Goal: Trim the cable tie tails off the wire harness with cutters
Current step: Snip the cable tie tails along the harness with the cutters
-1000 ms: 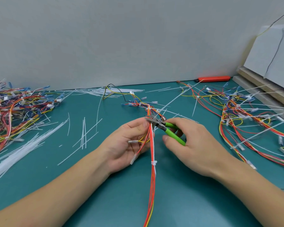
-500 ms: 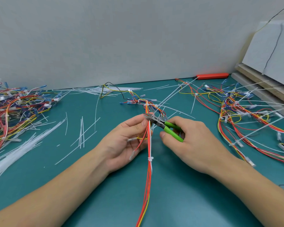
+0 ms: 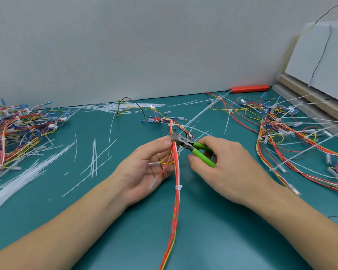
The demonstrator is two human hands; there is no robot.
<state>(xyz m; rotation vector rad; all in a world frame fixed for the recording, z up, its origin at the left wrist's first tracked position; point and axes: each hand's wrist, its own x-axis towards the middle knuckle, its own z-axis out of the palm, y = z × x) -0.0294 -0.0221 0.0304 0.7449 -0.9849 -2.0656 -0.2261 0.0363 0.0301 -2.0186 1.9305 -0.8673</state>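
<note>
A wire harness (image 3: 175,209) of red, orange, yellow and white wires runs from the bottom edge up through the middle of the teal table. My left hand (image 3: 144,170) holds the bundle, its thumb pressed on the wires near the top. My right hand (image 3: 220,164) grips green-handled cutters (image 3: 195,148) whose metal jaws sit against the bundle just beside my left thumb. A white cable tie (image 3: 178,187) wraps the bundle below both hands. A long white tie tail (image 3: 201,114) slants away up-right from behind the cutters.
A tangled pile of harnesses (image 3: 14,131) lies at the left, another harness pile (image 3: 293,137) with long tie tails at the right. Cut white tails (image 3: 94,158) litter the table. An orange tool (image 3: 250,88) lies by the back wall. Boards (image 3: 320,67) lean at the far right.
The view has shifted slightly. Both hands and the harness stay together, the cutter jaws remaining at the bundle by my left thumb.
</note>
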